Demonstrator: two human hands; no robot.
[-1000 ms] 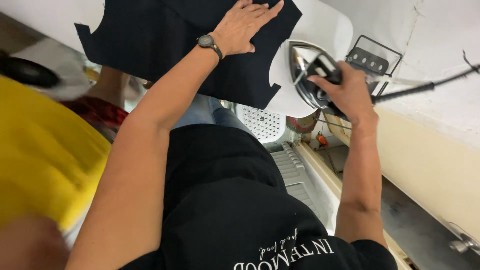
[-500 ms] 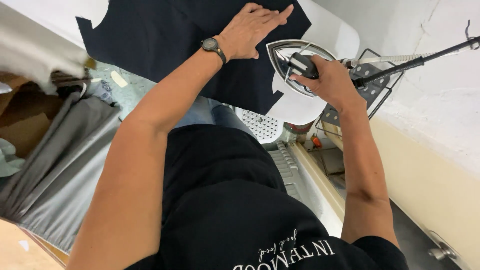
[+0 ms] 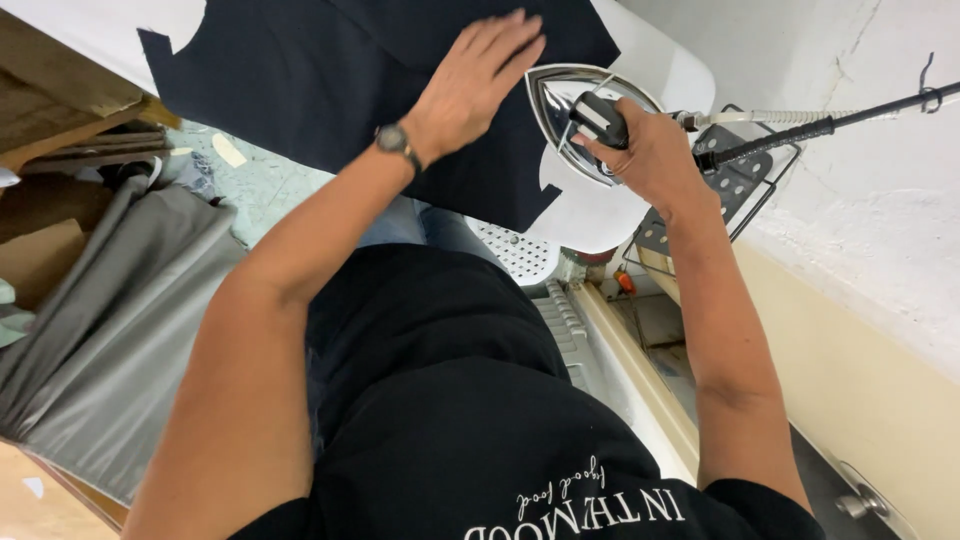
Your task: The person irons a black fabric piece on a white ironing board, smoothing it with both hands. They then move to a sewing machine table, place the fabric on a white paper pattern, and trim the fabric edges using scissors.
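The right hand [image 3: 650, 150] has its fingers wrapped around the black handle of the iron [image 3: 585, 120], which rests at the right edge of the dark cloth [image 3: 330, 70] on the white desk [image 3: 660, 70]. The left hand [image 3: 475, 80] lies flat, fingers spread, pinning the cloth. The iron looks heavy and rigid, best held by its handle; the cloth seems thin, limp and prone to sliding.

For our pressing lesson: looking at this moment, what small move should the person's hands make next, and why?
Probably slide the steam iron a little further onto the dark fabric piece. The right hand grips its handle at the fabric's edge, partly over the white pressing board, while the left hand lies flat, holding the cloth smooth just beside it.
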